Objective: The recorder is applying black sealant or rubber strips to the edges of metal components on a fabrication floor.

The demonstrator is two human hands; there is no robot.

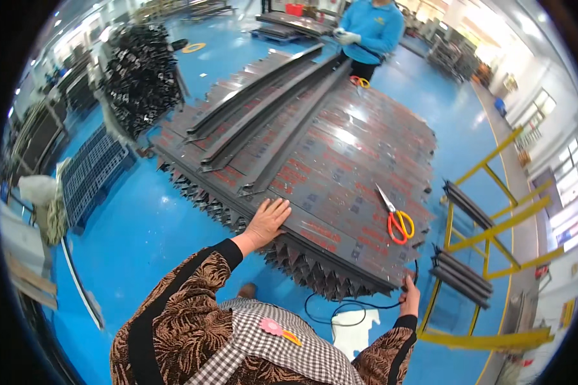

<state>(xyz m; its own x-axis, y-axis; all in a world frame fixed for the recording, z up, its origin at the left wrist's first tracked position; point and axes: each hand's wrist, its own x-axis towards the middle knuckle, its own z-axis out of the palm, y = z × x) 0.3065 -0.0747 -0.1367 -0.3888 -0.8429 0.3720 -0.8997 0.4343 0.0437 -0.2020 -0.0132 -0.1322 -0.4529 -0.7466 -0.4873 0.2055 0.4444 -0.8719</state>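
Head view shows the left hand [266,220] lying flat with fingers spread, grip open, on the near edge of a big stack of dark metal profiles [340,160] that fills the middle. The right hand [410,295], down at 5 o'clock, has its grip closed around a thin black cable [340,307] looping below the stack's corner. Orange-handled scissors [395,218] rest on the stack at 3 o'clock. A person in blue [372,29] stands at 12 o'clock, and a yellow rack [488,231] sits on the right.
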